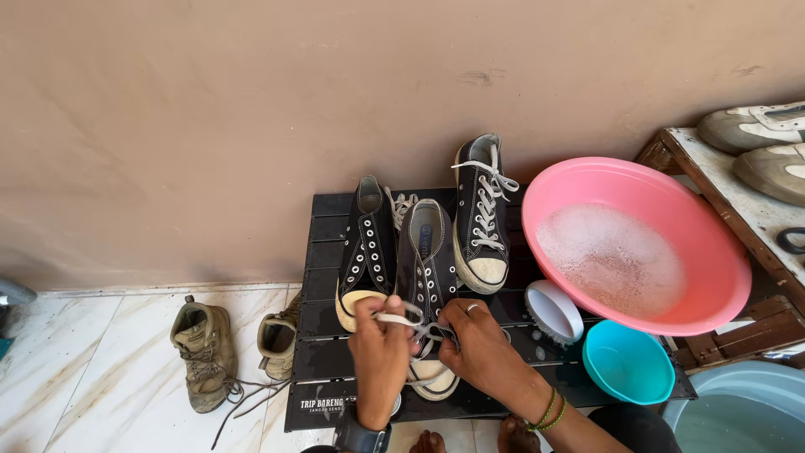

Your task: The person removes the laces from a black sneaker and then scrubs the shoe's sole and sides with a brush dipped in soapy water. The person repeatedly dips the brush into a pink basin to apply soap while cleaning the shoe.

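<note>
Black canvas sneaker is lying flat while both hands, left and right, are pinching its flat white lace; toe hidden.

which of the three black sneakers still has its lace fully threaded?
The rightmost black sneaker, leaning toe-down by the pink basin: white lace crisscrossed and tied. The left sneaker shows bare eyelets; the middle sneaker is in the hands.

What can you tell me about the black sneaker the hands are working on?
The black sneaker is a low canvas shoe with a whitish rubber toe cap and two rows of metal eyelets, mostly unlaced. It lies flat on the black slatted table, toe toward the person, between two matching shoes. The left hand and right hand hold its white lace over the toe end.
</note>
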